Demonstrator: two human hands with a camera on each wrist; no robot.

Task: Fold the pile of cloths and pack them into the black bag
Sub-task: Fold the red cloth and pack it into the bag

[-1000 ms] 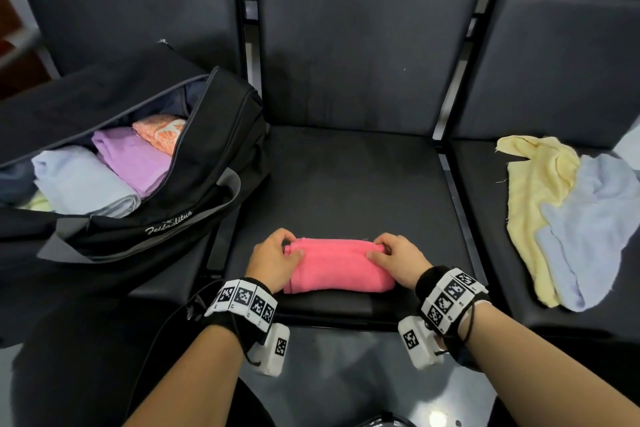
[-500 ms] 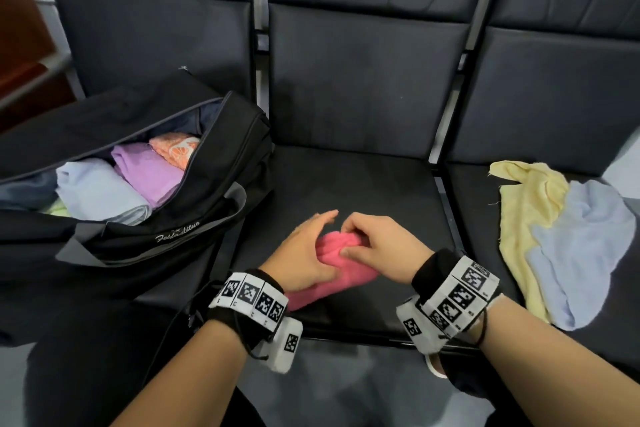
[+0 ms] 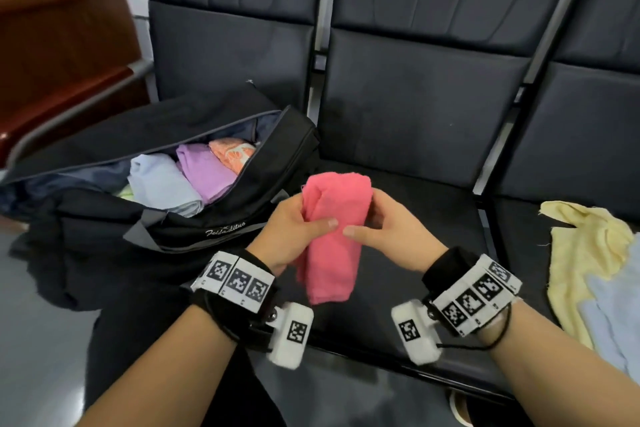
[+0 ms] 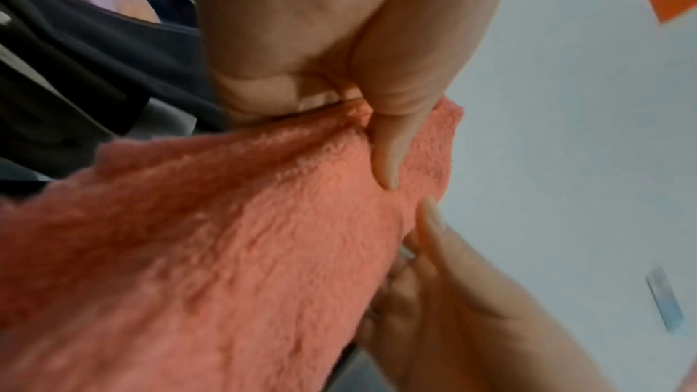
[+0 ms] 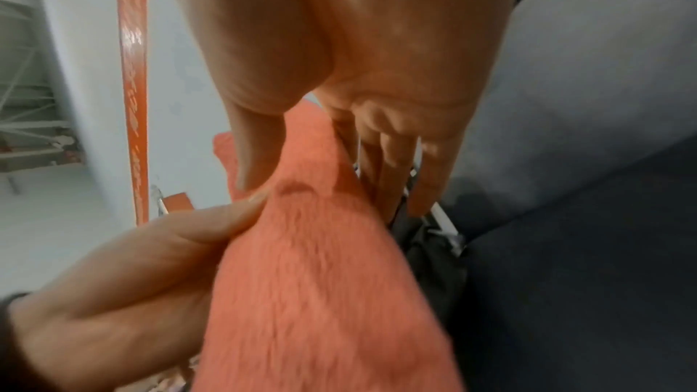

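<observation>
The folded pink cloth (image 3: 332, 236) is held upright above the middle seat (image 3: 415, 218), pinched between thumb and fingers by the left hand (image 3: 294, 236) and the right hand (image 3: 388, 236), beside the open black bag (image 3: 214, 229).

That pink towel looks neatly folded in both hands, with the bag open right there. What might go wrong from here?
1. The pink towel is held only at its middle by the left hand and right hand; its hanging lower end may unfold on the way.
2. The black bag already holds blue, purple and orange cloths, so squeezing it in could rumple them.
3. The bag's soft rim sags and might catch the towel.
</observation>
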